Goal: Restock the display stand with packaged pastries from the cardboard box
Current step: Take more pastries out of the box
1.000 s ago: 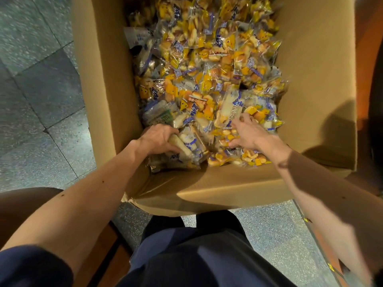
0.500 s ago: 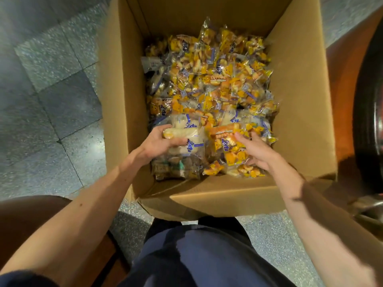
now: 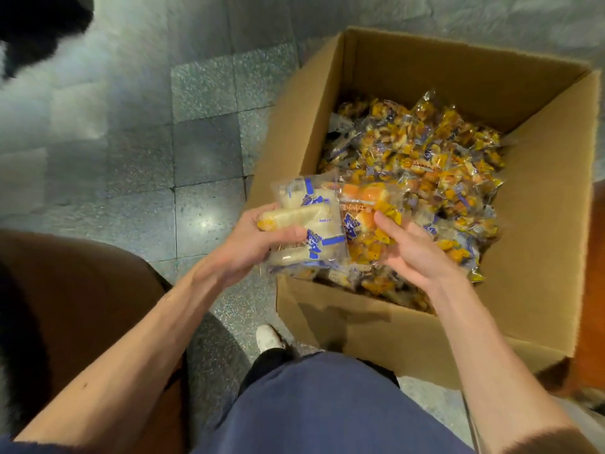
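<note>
The person stands over the cardboard box [image 3: 360, 326], which sits open on the tiled floor [image 3: 203, 158] just ahead of a white shoe [image 3: 266, 335]. The box is well filled with a heap of wrapped pastries [image 3: 425, 165] in yellow, orange and blue film. Both hands are loaded. The left hand [image 3: 258, 237] is wrapped around a few pale packs [image 3: 307, 221] with blue print, thumb across the top and fingers beneath. The right hand [image 3: 412, 247] clasps the orange packs [image 3: 366, 211] from below, thumb pressing on the film. The two bundles touch each other and hang just above the near left corner of the box, clear of the heap.

The display stand is not in sight from here, so I judge this to be the carry: the handfuls are out and need to travel. To do it well, I would keep the bundles pressed together so that they brace one another, since the film looks slippery and the lower packs in each hand seem only loosely caught. A firm hold with flat fingers underneath should serve better than a hard squeeze, as soft pastry will likely crush. Lifting straight up past the cardboard rim before turning away should keep the trailing wrappers from snagging. A brown rounded surface [image 3: 65, 290] sits at the left; I cannot tell what it is.
</note>
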